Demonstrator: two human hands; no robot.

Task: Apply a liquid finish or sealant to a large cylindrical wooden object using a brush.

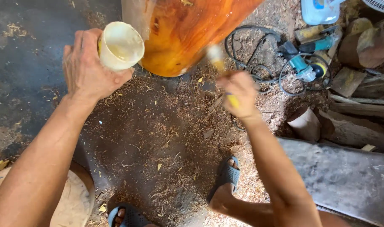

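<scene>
Workshop floor strewn w/ sawdust. Left hand, upper left, grips a cream cup. Right hand, center, clenches a blurred brush against a glossy orange wood slab at top center. Visible face looks mostly coated; lower edge appears in progress.

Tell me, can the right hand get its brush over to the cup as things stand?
Probably yes. The left hand holds the cup tilted, mouth toward the right hand, and nothing lies between it and the brush.
</scene>
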